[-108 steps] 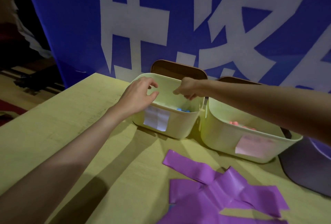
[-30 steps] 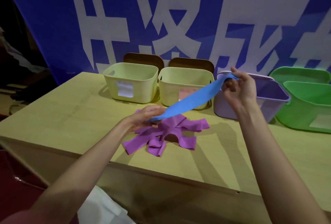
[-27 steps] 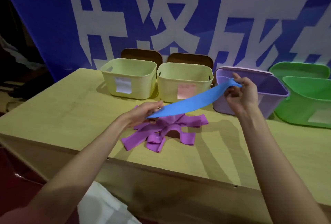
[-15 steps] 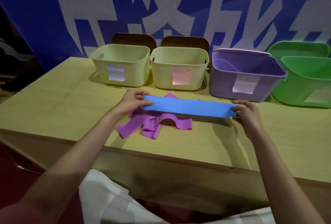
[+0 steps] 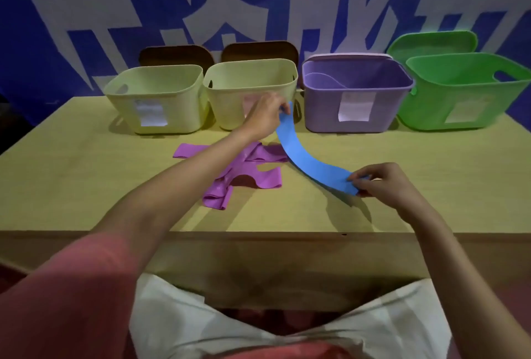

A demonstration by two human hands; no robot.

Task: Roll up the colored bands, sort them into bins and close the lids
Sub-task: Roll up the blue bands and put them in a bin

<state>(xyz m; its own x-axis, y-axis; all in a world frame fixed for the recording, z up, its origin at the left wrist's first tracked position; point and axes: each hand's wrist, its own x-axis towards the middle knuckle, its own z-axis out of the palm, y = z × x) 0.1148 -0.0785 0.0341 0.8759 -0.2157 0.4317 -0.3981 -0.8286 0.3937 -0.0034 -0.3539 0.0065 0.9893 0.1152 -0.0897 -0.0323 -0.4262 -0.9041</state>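
On the counter (image 5: 86,186), the blue band (image 5: 309,163) hangs slack between left hand (image 5: 265,117) and right hand (image 5: 385,183), each pinching one end; a loosened pinch would likely drop it onto the purple bands (image 5: 244,169), spoiling the roll

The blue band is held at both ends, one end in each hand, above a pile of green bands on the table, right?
Not quite: the pile under the blue band is purple, not green, as the head view shows. The left hand and right hand do each hold one end.
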